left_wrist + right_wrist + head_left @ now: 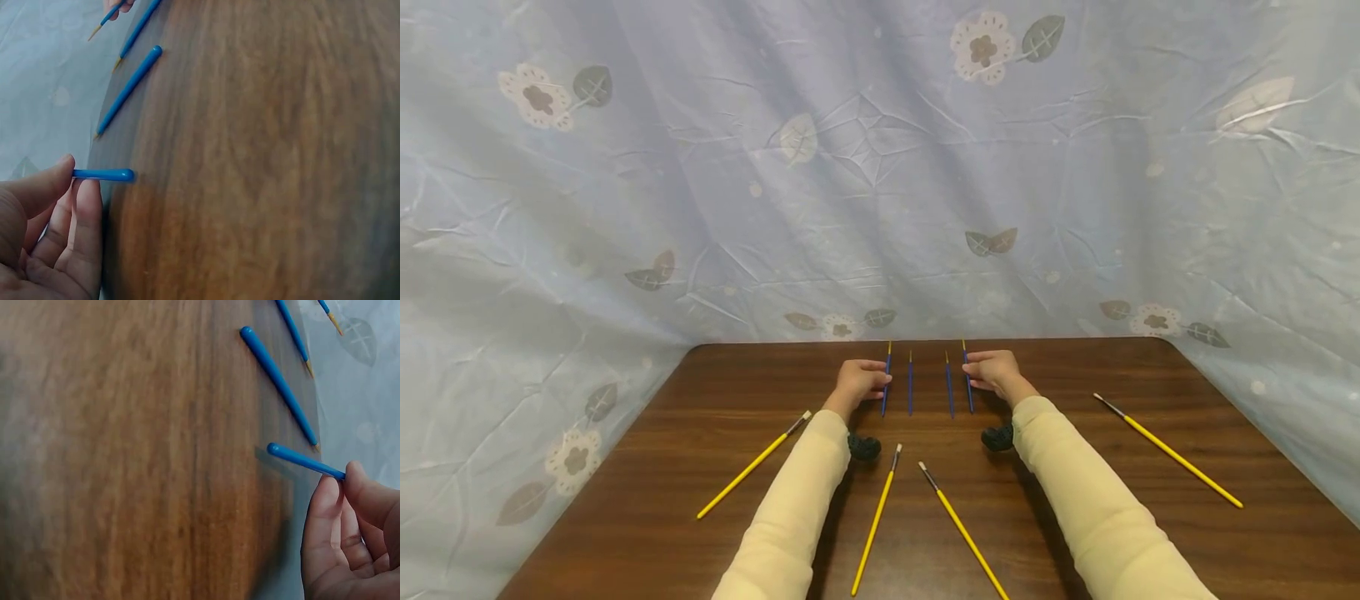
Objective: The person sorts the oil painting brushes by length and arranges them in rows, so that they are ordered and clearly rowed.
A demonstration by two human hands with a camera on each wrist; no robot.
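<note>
Near the table's far edge, my left hand (pixel 861 382) pinches a thin blue paintbrush (pixel 886 392) between thumb and fingers. Its rounded blue handle end (pixel 119 175) sticks out past the fingertips in the left wrist view. My right hand (pixel 996 372) pinches a second blue paintbrush (pixel 968 385) the same way, and that handle (pixel 300 458) slants out of the grip in the right wrist view. Between the hands two more blue paintbrushes lie on the table, one on the left (pixel 911 387) and one on the right (pixel 950 390), yellow ends pointing away.
Several longer yellow paintbrushes lie nearer: one outside the left arm (pixel 752 467), two between the forearms (pixel 877 525) (pixel 962 529), one at the right (pixel 1180 454). A patterned cloth (pixel 865 167) hangs behind the brown wooden table (pixel 655 467) and along its sides.
</note>
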